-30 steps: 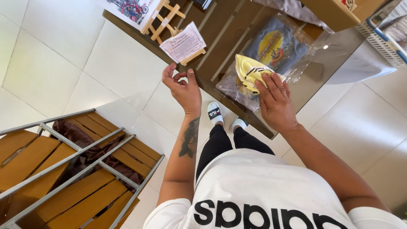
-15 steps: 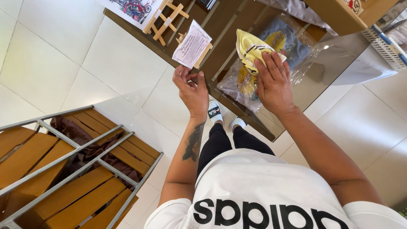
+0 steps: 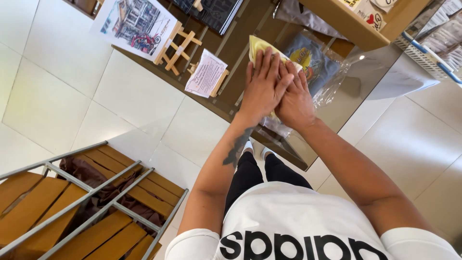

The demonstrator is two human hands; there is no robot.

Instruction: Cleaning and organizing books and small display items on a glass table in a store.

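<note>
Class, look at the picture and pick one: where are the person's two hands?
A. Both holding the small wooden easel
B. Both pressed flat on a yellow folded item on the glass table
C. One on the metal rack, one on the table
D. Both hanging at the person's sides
B: the left hand and right hand lie side by side, fingers flat, on the yellow folded item atop the glass table.

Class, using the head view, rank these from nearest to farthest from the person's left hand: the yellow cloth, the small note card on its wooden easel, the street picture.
1. Yellow cloth, under the left hand.
2. Note card, just left.
3. Street picture, far upper left.
</note>
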